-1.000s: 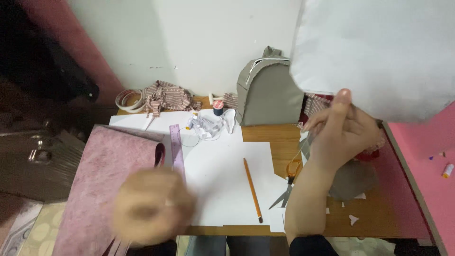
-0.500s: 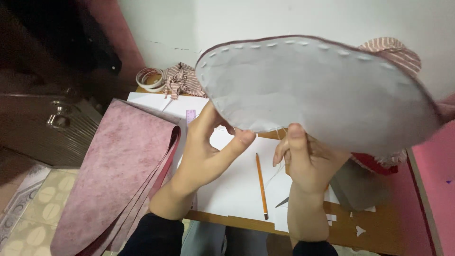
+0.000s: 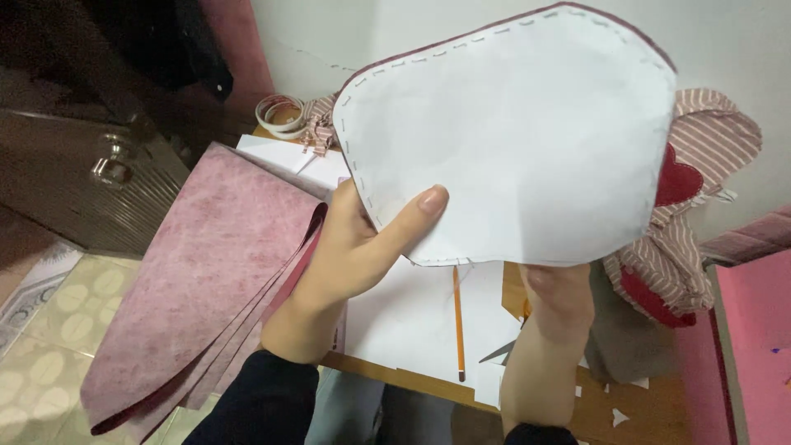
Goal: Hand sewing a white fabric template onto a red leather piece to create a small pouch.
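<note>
**White stitched panel held up for a look**

White, rounded paper-backed panel with a line of pale running stitches along its maroon-edged rim is lifted in front of the camera, above the wooden table. Both hands are clamped on its lower edge: the left hand pinches the lower left corner, thumb flat on the white face, and the right hand grips the bottom edge from behind, its fingers mostly hidden by the sheet. The hands sit apart, one at each end of that edge.

Below, white paper sheets cover the table's middle, with an orange pencil lying on them, pointing toward the near edge. Folded pinkish-maroon felt fabric drapes over the table's left edge. A roll of tape sits at the far left corner, and a striped cloth piece with red hearts lies along the right side.

By the look of it, the step in hand is checking the stitched seam; a next move would call for turning the panel while keeping the paper flat against the fabric.
</note>
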